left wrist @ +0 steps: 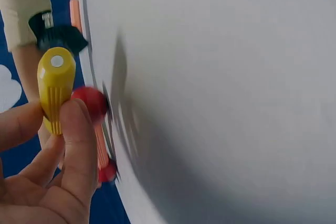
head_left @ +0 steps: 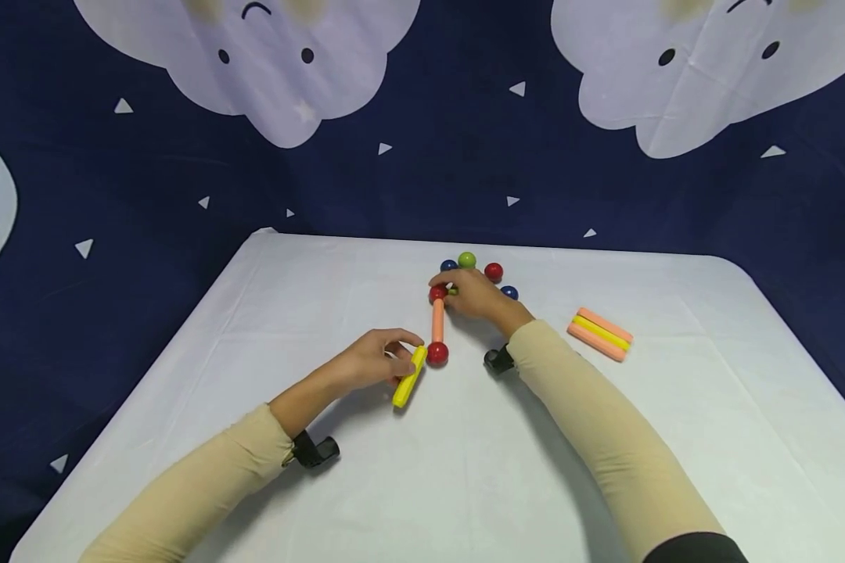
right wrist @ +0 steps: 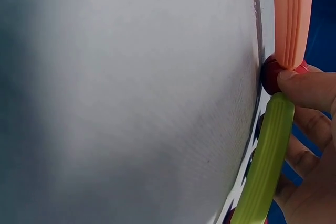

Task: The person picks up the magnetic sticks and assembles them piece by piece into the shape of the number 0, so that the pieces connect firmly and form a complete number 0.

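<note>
**Left hand (head_left: 376, 360) pinches a yellow ribbed rod (head_left: 410, 377) while right hand (head_left: 477, 293) grips a glossy red ball (head_left: 436, 293)**

The yellow rod sits between the thumb and fingers of the left hand, tilted, just beside a second glossy red ball (head_left: 437, 354) on a white cloth-covered surface (head_left: 465, 469). A straight orange ribbed rod (head_left: 438, 320) links this nearer ball to the one in the right hand, the pair forming a line that runs away from the person.

The right hand's thumb presses against the far ball, with fingers behind it. A green ribbed rod (right wrist: 265, 161) reaches that same ball beside the thumb; whether it is joined there cannot be told.

Around the right hand, near the back of the surface, lie a dark blue ball (head_left: 448, 266), a lime-green ball (head_left: 467, 259), a third red ball (head_left: 494, 272) and another blue ball (head_left: 510, 292). Well to the right, three rods lie side by side: a yellow one (head_left: 601, 332) between two orange ones (head_left: 595, 342). Behind hangs a navy backdrop (head_left: 451, 172) printed with pale clouds and small triangles.
</note>
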The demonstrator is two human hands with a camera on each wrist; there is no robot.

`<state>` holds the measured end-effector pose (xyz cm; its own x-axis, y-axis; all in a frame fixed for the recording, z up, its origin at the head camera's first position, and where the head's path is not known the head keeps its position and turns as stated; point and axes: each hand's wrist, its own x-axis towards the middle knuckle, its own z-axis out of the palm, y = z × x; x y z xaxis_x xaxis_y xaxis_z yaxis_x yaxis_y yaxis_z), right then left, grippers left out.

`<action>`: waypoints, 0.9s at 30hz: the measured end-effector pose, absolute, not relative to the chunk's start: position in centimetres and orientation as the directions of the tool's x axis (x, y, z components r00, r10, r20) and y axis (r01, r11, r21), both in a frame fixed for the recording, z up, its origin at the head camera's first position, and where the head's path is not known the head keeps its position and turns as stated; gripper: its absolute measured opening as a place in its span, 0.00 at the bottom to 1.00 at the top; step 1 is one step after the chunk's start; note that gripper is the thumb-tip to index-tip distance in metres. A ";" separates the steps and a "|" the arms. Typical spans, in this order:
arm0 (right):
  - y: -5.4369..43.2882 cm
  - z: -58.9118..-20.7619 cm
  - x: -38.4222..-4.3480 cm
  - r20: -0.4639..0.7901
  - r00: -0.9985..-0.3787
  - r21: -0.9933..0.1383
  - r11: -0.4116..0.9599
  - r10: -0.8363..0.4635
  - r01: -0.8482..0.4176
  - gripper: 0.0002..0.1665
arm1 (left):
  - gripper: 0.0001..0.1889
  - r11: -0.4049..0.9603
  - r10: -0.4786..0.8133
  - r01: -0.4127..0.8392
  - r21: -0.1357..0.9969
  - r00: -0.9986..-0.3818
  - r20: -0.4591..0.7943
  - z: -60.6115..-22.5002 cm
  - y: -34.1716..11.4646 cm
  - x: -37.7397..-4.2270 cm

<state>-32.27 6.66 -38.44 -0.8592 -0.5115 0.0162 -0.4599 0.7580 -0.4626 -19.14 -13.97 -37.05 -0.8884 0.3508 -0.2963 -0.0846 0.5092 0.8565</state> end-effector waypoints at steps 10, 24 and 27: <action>6.8 -38.5 -32.3 0.024 -0.853 -0.477 0.744 -0.521 -0.468 0.22 | 0.19 0.459 0.302 -0.222 0.860 -0.871 -0.386 -37.7 -12.0 -17.9; 6.8 -38.6 -32.4 0.040 -0.853 -0.483 0.738 -0.520 -0.472 0.22 | 0.16 0.378 0.264 -0.297 0.877 -0.873 -0.410 -38.2 -10.8 -17.8; 6.8 -38.6 -32.4 0.042 -0.854 -0.479 0.740 -0.518 -0.473 0.22 | 0.15 0.368 0.247 -0.304 0.879 -0.879 -0.407 -38.1 -10.5 -17.9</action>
